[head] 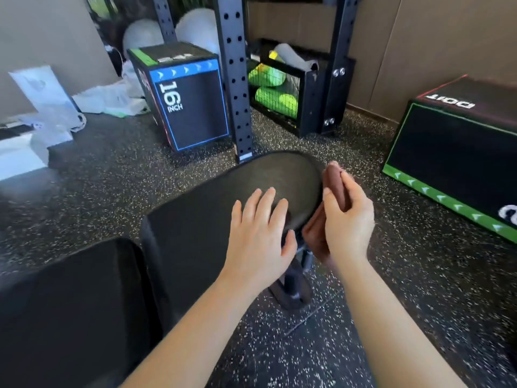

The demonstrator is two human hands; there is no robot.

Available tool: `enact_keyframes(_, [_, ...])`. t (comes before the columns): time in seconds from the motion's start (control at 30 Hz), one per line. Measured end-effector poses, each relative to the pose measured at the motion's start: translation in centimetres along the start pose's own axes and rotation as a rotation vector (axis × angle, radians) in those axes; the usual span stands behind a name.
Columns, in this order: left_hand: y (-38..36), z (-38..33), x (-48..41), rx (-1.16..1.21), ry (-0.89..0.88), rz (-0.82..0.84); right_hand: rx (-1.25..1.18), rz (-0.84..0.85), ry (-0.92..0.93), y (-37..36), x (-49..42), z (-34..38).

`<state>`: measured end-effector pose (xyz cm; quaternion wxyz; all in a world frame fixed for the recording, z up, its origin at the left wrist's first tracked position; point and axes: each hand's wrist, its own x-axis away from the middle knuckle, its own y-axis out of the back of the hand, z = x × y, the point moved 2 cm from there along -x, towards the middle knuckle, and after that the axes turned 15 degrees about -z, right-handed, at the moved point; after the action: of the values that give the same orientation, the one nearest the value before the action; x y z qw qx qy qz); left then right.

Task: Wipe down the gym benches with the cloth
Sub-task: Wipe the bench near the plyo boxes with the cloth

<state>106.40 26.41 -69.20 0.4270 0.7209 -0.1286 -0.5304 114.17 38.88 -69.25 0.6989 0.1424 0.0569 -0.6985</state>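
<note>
A black padded gym bench runs from the lower left to the middle; its seat pad (212,208) ends in a rounded tip, and a second pad (70,309) lies nearer me. My left hand (260,233) rests flat on the seat pad near its right edge, fingers straight. Just beside that edge, my right hand (347,219) grips a folded brown cloth (337,182), which sticks up above the fingers and hangs below the palm. The cloth sits against the side of the rounded tip.
The bench's black foot (291,292) stands on speckled rubber floor. A blue-trimmed "16 INCH" plyo box (190,107) and a black rack upright (235,79) stand behind. A green-trimmed box (453,152) is at right. A wire basket (279,91) holds green rollers; white bags (53,102) lie left.
</note>
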Motion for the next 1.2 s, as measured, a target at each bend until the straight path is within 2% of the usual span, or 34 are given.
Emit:
enact_keyframes(0.13, [-0.1,-0.1,0.6,-0.012,0.004,0.017,0.028,-0.033,0.066,-0.8,1.5,-0.2])
enact_keyframes(0.23, [0.0,-0.3,0.8,-0.001,0.026,0.047,0.106,0.018,0.096,-0.7,1.0,0.2])
enact_keyframes(0.3, [-0.2,-0.3,0.6,0.008,0.041,0.05,0.114,0.076,0.151,-1.2,-0.4,0.4])
enact_keyframes(0.4, [-0.5,-0.3,0.6,0.014,0.039,0.031,0.227,0.212,0.38,-2.5,-3.4,1.0])
enact_keyframes(0.43, [-0.6,-0.3,0.6,0.012,0.037,0.02,0.245,0.282,0.407,-2.8,-4.6,1.5])
enact_keyframes(0.5, [-0.6,-0.3,0.5,0.009,0.043,0.009,0.167,0.463,0.301,-3.6,-7.2,2.6])
enact_keyframes(0.57, [-0.6,-0.4,0.6,0.012,0.044,0.011,0.002,0.664,0.105,-4.8,-9.4,3.1])
enact_keyframes(0.6, [-0.6,-0.4,0.6,0.012,0.042,0.01,-0.08,0.727,0.011,-5.4,-10.1,3.0])
enact_keyframes(0.67, [-0.7,-0.4,0.6,0.008,0.044,0.005,-0.15,0.739,-0.08,-5.7,-10.7,2.2])
enact_keyframes(0.73, [-0.8,-0.4,0.6,0.009,0.047,-0.002,-0.117,0.657,0.073,-4.5,-10.2,0.9])
enact_keyframes(0.8, [-0.8,-0.4,0.5,0.001,0.039,-0.008,-0.048,0.625,0.36,-3.2,-9.2,0.4])
enact_keyframes(0.87, [-0.8,-0.4,0.6,-0.001,0.041,-0.008,-0.02,0.65,0.47,-3.1,-9.0,0.7])
enact_keyframes(0.93, [-0.8,-0.4,0.6,0.003,0.041,-0.003,0.0,0.729,0.419,-4.2,-10.0,1.4])
enact_keyframes(1.03, [-0.8,-0.5,0.6,0.006,0.049,-0.016,0.085,0.958,0.348,-7.9,-12.0,3.1])
enact_keyframes(1.13, [-0.7,-0.4,0.5,0.01,0.06,-0.021,0.064,1.229,0.155,-10.0,-12.7,4.0])
enact_keyframes(1.2, [-0.7,-0.3,0.4,0.003,0.072,-0.019,0.042,1.256,0.174,-10.9,-13.0,3.6])
